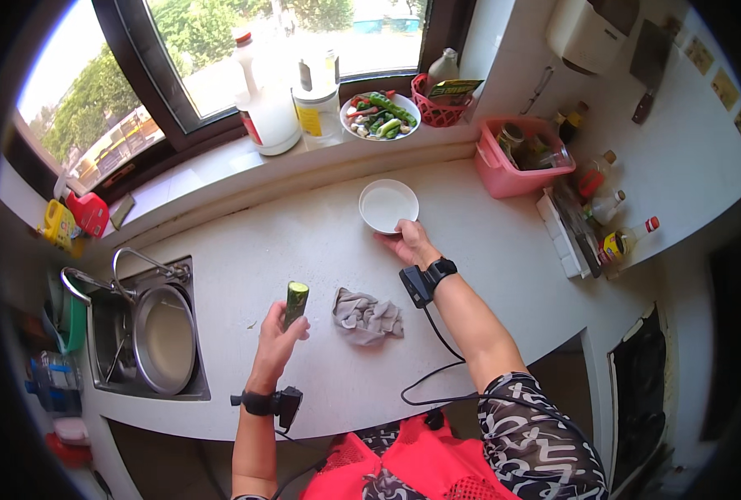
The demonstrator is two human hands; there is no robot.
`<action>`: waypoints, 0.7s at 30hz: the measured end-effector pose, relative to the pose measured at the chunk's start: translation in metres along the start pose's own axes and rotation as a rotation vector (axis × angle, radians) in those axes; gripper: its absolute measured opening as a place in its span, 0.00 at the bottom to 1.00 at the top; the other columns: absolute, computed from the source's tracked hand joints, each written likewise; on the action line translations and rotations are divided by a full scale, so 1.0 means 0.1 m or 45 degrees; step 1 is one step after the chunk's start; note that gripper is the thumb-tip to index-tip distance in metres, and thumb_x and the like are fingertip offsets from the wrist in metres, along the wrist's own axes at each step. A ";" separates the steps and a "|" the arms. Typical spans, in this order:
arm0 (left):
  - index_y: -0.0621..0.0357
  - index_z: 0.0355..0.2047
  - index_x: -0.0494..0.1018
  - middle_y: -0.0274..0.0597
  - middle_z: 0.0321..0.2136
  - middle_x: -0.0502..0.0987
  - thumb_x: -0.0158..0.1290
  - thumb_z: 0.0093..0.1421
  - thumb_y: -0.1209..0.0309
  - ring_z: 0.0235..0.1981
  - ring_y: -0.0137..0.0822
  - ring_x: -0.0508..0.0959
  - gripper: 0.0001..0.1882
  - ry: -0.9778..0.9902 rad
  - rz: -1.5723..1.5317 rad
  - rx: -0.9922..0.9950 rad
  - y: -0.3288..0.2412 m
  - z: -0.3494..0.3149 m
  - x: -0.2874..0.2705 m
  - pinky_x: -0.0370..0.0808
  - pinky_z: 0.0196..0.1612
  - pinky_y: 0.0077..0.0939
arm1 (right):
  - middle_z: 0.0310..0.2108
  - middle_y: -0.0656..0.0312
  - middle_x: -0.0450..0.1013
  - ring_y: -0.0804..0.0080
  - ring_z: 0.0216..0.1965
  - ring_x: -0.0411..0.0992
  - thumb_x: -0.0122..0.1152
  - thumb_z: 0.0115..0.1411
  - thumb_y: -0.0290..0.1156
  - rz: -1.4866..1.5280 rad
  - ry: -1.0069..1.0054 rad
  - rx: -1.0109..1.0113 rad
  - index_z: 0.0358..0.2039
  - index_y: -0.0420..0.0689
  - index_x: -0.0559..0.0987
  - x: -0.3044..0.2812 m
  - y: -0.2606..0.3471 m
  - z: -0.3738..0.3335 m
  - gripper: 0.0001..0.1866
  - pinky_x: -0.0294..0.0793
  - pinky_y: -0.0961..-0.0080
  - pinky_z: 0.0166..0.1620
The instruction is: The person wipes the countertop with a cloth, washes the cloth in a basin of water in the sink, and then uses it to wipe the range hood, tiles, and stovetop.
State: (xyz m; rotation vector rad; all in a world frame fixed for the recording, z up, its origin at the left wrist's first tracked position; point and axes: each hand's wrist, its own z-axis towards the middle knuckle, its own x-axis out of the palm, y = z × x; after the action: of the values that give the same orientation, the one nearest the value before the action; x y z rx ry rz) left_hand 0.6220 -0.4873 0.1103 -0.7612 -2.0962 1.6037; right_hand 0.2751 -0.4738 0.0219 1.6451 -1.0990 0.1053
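Note:
A cut piece of cucumber (297,303) stands upright in my left hand (277,346), its pale cut face upward. My left fingers close around its lower part, above the front left of the white counter (245,333). Farther off, my right hand (410,242) grips the near rim of a white bowl (389,206), thumb at the edge and fingers below. I see nothing inside the bowl. Between my two arms a crumpled grey cloth (367,317) lies on the counter, touched by neither hand.
At left, a sink (199,379) holds a large metal basin (166,342). The windowsill bears a plate of vegetables (380,133), jugs and a red basket (444,112). A pink bin (512,177) and bottles stand at right; a cleaver (649,62) hangs on the wall. A black cable (437,371) trails from my right wrist.

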 end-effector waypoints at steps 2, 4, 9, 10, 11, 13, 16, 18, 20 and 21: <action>0.64 0.46 0.66 0.38 0.32 0.75 0.53 0.61 0.74 0.32 0.27 0.75 0.14 -0.020 -0.006 -0.009 -0.05 -0.08 0.02 0.74 0.37 0.23 | 0.50 0.41 0.66 0.46 0.49 0.71 0.42 0.50 0.20 0.093 -0.031 0.007 0.55 0.28 0.60 -0.11 0.04 -0.01 0.28 0.77 0.53 0.52; 0.65 0.46 0.66 0.39 0.32 0.75 0.53 0.59 0.76 0.33 0.29 0.75 0.15 -0.057 -0.022 -0.016 -0.11 -0.13 0.03 0.73 0.37 0.24 | 0.49 0.41 0.67 0.46 0.49 0.71 0.41 0.51 0.20 0.111 -0.099 -0.095 0.54 0.27 0.61 -0.26 0.16 -0.04 0.27 0.78 0.52 0.52; 0.64 0.46 0.66 0.38 0.31 0.75 0.53 0.60 0.75 0.31 0.27 0.75 0.14 -0.056 0.011 -0.005 -0.13 -0.27 0.05 0.73 0.37 0.22 | 0.47 0.44 0.68 0.47 0.46 0.73 0.42 0.52 0.20 0.159 -0.327 -0.355 0.52 0.28 0.64 -0.86 0.42 -0.15 0.24 0.79 0.52 0.49; 0.62 0.46 0.66 0.38 0.30 0.75 0.53 0.62 0.74 0.29 0.26 0.75 0.13 -0.066 0.020 0.003 -0.12 -0.30 0.05 0.73 0.37 0.22 | 0.48 0.44 0.68 0.47 0.46 0.72 0.42 0.52 0.21 0.158 -0.386 -0.405 0.52 0.29 0.64 -0.94 0.46 -0.23 0.24 0.79 0.52 0.50; 0.62 0.46 0.66 0.38 0.30 0.75 0.53 0.62 0.74 0.29 0.26 0.75 0.13 -0.059 0.019 0.002 -0.13 -0.32 0.06 0.73 0.37 0.22 | 0.48 0.44 0.68 0.47 0.47 0.72 0.42 0.52 0.21 0.157 -0.449 -0.459 0.52 0.30 0.65 -1.04 0.52 -0.31 0.24 0.79 0.52 0.50; 0.62 0.45 0.66 0.38 0.30 0.75 0.53 0.62 0.74 0.29 0.27 0.75 0.13 -0.049 0.046 0.012 -0.15 -0.33 0.09 0.73 0.37 0.22 | 0.50 0.43 0.66 0.48 0.49 0.70 0.43 0.52 0.22 0.217 -0.603 -0.582 0.51 0.31 0.64 -1.37 0.60 -0.33 0.24 0.79 0.53 0.50; 0.62 0.45 0.66 0.39 0.30 0.75 0.53 0.62 0.74 0.30 0.27 0.76 0.13 -0.052 0.053 0.036 -0.16 -0.36 0.10 0.73 0.37 0.22 | 0.51 0.40 0.64 0.44 0.50 0.69 0.42 0.55 0.23 0.353 -0.809 -0.629 0.49 0.28 0.63 -1.77 0.71 -0.29 0.21 0.77 0.53 0.53; 0.63 0.46 0.66 0.38 0.31 0.75 0.53 0.60 0.76 0.30 0.27 0.75 0.14 -0.047 0.047 0.034 -0.18 -0.36 0.12 0.73 0.36 0.22 | 0.51 0.39 0.64 0.43 0.50 0.69 0.41 0.55 0.23 0.405 -0.864 -0.650 0.49 0.27 0.63 -2.02 0.79 -0.30 0.20 0.77 0.53 0.53; 0.64 0.46 0.66 0.38 0.32 0.75 0.53 0.59 0.78 0.31 0.27 0.75 0.15 -0.041 0.041 0.030 -0.19 -0.35 0.15 0.73 0.36 0.22 | 0.51 0.42 0.62 0.47 0.47 0.70 0.44 0.56 0.22 0.520 -0.762 -0.687 0.57 0.32 0.52 -2.27 0.88 -0.30 0.28 0.80 0.56 0.49; 0.64 0.47 0.66 0.38 0.32 0.75 0.53 0.59 0.78 0.31 0.27 0.75 0.15 -0.040 0.047 0.036 -0.20 -0.34 0.16 0.73 0.36 0.22 | 0.51 0.42 0.62 0.47 0.47 0.70 0.44 0.56 0.22 0.522 -0.763 -0.689 0.57 0.32 0.52 -2.34 0.90 -0.30 0.28 0.80 0.56 0.49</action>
State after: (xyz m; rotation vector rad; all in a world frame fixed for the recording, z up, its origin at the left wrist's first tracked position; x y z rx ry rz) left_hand 0.6268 -0.4554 0.1383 -0.7741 -2.0887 1.6713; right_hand 0.0932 -0.3072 -0.0349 0.9600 -1.7301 -0.4149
